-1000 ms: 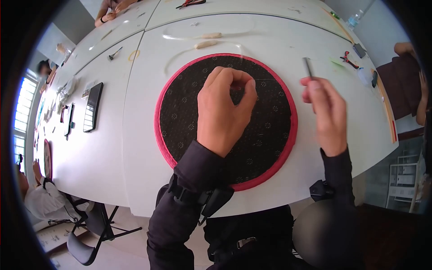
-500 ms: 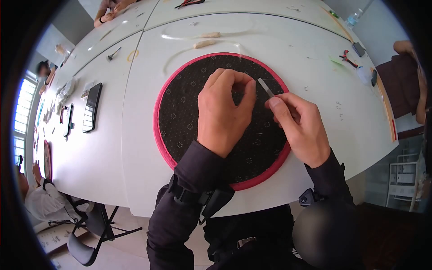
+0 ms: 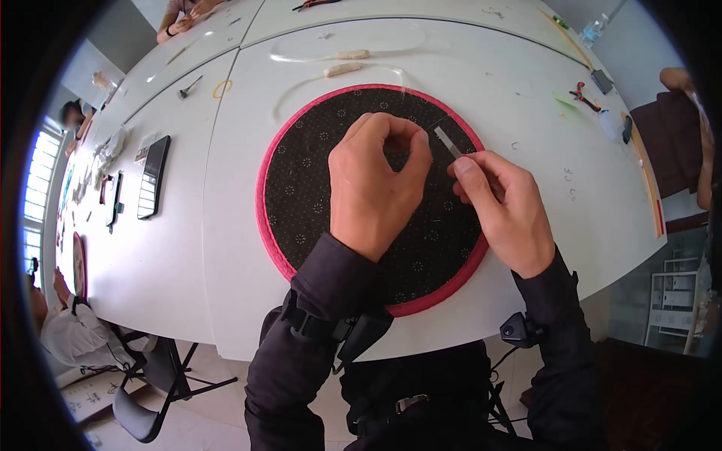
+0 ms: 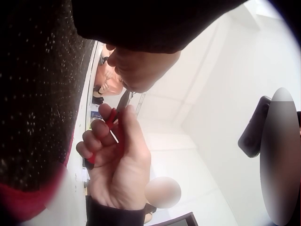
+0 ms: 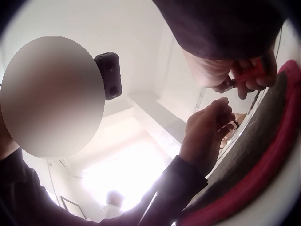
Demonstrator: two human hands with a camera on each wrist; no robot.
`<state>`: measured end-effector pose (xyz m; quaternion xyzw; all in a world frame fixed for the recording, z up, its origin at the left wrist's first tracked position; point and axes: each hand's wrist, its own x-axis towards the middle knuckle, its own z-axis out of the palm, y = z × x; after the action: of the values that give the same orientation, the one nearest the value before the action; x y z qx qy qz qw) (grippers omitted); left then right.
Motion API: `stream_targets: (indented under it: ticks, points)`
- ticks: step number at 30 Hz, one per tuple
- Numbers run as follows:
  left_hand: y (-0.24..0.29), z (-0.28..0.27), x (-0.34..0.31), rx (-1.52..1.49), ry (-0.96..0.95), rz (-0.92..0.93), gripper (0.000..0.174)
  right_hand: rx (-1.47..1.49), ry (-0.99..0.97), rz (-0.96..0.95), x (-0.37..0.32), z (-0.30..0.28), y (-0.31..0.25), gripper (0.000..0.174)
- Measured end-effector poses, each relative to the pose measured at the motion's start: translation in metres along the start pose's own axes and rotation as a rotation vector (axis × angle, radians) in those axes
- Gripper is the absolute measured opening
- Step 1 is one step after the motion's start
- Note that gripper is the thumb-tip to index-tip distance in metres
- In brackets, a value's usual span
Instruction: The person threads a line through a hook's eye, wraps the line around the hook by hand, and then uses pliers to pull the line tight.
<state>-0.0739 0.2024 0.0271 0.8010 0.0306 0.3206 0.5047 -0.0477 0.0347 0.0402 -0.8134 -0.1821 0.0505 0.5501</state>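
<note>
Over a round black mat with a red rim (image 3: 263, 195), my left hand (image 3: 376, 180) pinches a hair-thin, wire-like strand (image 3: 441, 121) between thumb and forefinger. The strand runs off to the upper right in the head view. My right hand (image 3: 511, 210) grips small red-handled pliers (image 4: 112, 121), thumb along the top. Their narrow metal tip (image 3: 445, 139) points up and left, just beside the left fingertips. The red handles are mostly hidden in the right palm in the head view.
Two clear looped tubes with beige pieces (image 3: 343, 70) lie beyond the mat. Small bent bits (image 3: 569, 180) lie on the white table (image 3: 233, 301) to the right. Another red-handled tool (image 3: 580, 96) is at the far right; a phone (image 3: 154, 177) lies left. Other people sit around the table.
My right hand has brought the pliers in from the table at the right to beside the left fingertips. The strand now slants further upward. The left hand has hardly moved.
</note>
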Motion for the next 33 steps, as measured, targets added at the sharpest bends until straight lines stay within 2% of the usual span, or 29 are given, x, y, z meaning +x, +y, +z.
stream_targets:
  ticks: [4,7,10,13,16,22,25,28,31,33]
  points:
    - [0.000,0.000,0.000,0.023,-0.014,0.008,0.011,-0.041,-0.006,0.010,0.000,0.001,-0.003,0.039]
    - [0.001,0.001,0.000,0.016,-0.016,0.002,0.011,-0.071,0.026,-0.065,0.001,0.002,-0.001,0.037]
    - [-0.001,0.001,0.000,0.012,-0.022,0.007,0.011,-0.129,-0.041,0.002,-0.001,-0.004,-0.014,0.031]
    - [-0.002,0.001,-0.001,-0.005,-0.035,-0.009,0.012,-0.144,-0.029,-0.015,-0.002,-0.003,-0.012,0.030]
    - [0.003,-0.002,0.001,0.051,-0.061,-0.055,0.013,-0.112,-0.011,-0.024,-0.002,-0.003,-0.011,0.035]
    - [0.000,-0.002,0.001,-0.063,-0.095,-0.099,0.015,-0.045,-0.006,-0.020,0.003,-0.006,-0.004,0.037]
    - [0.003,-0.001,0.002,-0.088,-0.094,-0.097,0.016,-0.032,-0.052,0.086,0.004,-0.013,-0.013,0.037]
    - [0.006,-0.002,0.000,-0.085,-0.119,-0.101,0.015,0.087,-0.063,0.096,0.004,-0.015,-0.009,0.036]
    - [0.005,-0.002,0.000,-0.111,-0.116,-0.058,0.013,0.171,-0.075,0.125,0.002,-0.022,-0.014,0.031]
    - [0.005,0.001,-0.001,-0.154,-0.095,-0.006,0.010,0.208,-0.034,0.064,0.002,-0.023,-0.014,0.029]
